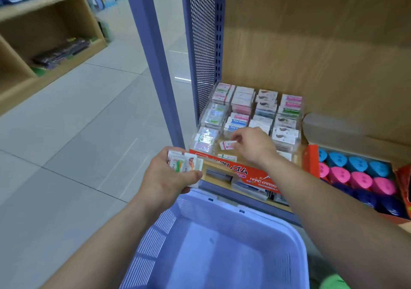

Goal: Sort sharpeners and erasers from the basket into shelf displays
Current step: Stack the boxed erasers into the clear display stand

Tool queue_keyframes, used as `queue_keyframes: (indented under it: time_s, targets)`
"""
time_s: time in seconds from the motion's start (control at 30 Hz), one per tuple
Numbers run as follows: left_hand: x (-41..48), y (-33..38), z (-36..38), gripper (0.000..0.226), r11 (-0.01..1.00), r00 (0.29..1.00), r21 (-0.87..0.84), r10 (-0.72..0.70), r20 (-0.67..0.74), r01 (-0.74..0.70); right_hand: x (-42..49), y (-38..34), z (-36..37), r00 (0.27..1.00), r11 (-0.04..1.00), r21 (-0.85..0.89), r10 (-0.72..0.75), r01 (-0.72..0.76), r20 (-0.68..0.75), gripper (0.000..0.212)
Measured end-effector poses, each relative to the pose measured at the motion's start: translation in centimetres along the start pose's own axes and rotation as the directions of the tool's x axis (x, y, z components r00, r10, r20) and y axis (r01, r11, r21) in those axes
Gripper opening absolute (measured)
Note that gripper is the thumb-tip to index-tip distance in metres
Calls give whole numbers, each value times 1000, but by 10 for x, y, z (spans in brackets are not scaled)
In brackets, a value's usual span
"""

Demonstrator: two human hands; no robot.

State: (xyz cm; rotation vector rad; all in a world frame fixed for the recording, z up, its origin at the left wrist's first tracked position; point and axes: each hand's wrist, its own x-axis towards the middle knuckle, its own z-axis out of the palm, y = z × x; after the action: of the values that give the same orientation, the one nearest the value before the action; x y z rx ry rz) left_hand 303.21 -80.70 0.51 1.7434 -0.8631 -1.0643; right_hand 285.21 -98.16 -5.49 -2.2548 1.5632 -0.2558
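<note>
Head view: the left grip (169,175) is curled round a small stack of erasers (184,163) above the lavender basket (155,244), whose visible bottom shows no stock. The right grip (253,146) pinches one eraser (228,144) over the front row of the clear display tray (300,130); most of its compartments look filled. Rightward, blue and pink sharpeners (360,180) pack their orange box (310,159). Sorting seems nearly done, with only the handful and the pinched eraser left to place. A wooden bookcase (44,44) stands far left across a pale tiled floor (77,122). A blue perforated panel (202,44) bounds the wood-lined shelf (311,44).
</note>
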Motion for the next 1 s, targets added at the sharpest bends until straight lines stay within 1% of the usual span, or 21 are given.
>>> queue_keyframes:
  time_s: [0.13, 0.2, 0.23, 0.3, 0.33, 0.37, 0.4, 0.43, 0.47, 0.5, 0.53, 0.57, 0.6, 0.7, 0.8, 0.87, 1.0]
  targets:
    - [2, -3, -1, 43, 999, 1000, -33, -16, -2, 16, 10, 0, 9, 994, 984, -178, -9, 29, 113, 21]
    - [2, -3, -2, 44, 998, 1000, -56, -25, 9, 25, 13, 1, 11, 979, 955, -286, -23, 82, 202, 28]
    - [1, -2, -1, 44, 997, 999, -70, -29, 14, 30, 13, 1, 10, 970, 944, -311, -30, 107, 243, 31]
    - [0, -1, -1, 44, 995, 999, -91, -32, 20, 33, 10, 1, 3, 958, 951, -283, -39, 122, 283, 34]
    - [0, 0, 0, 43, 994, 999, -101, -32, 22, 34, 6, 0, -4, 964, 964, -241, -44, 110, 264, 35]
    - [-1, 1, 0, 43, 993, 999, -115, -34, 24, 36, -1, -3, -10, 976, 981, -166, -63, 99, 210, 34]
    - [-1, 1, 2, 44, 991, 999, -130, -34, 26, 37, -11, -7, -17, 985, 993, -54, -97, 105, 141, 32]
    - [-1, 2, 3, 44, 989, 999, -141, -32, 31, 36, -23, -12, -23, 989, 987, 107, -127, 118, 77, 28]
    - [-1, 3, 5, 44, 988, 999, -150, -25, 37, 31, -37, -20, -30, 988, 945, 304, -143, 121, 53, 25]
    - [-2, 5, 8, 44, 987, 999, -156, -17, 47, 24, -51, -28, -37, 984, 860, 501, -156, 93, 85, 22]
    - [-3, 6, 11, 43, 986, 998, -166, -7, 60, 16, -63, -36, -43, 974, 763, 646, -173, 37, 148, 20]
    - [-4, 8, 15, 42, 984, 997, -179, 4, 75, 9, -73, -42, -47, 961, 688, 726, -196, -8, 196, 20]
    - [-5, 10, 18, 42, 981, 996, -192, 16, 91, 2, -79, -44, -49, 952, 643, 765, -212, -33, 219, 19]
    - [-10, 17, 28, 41, 974, 990, -228, 37, 136, -5, -86, -44, -52, 947, 562, 822, -205, -94, 248, 18]
    - [-11, 24, 32, 38, 951, 992, -308, 25, 120, 14, -89, -36, -62, 948, 435, 881, -157, -185, 276, 22]
    - [-11, 27, 33, 35, 944, 994, -330, 20, 103, 15, -93, -29, -68, 950, 367, 903, -129, -223, 286, 21]
    - [-15, 36, 43, 34, 943, 993, -333, 17, 121, 24, -102, -22, -72, 952, 291, 925, -108, -245, 286, 18]
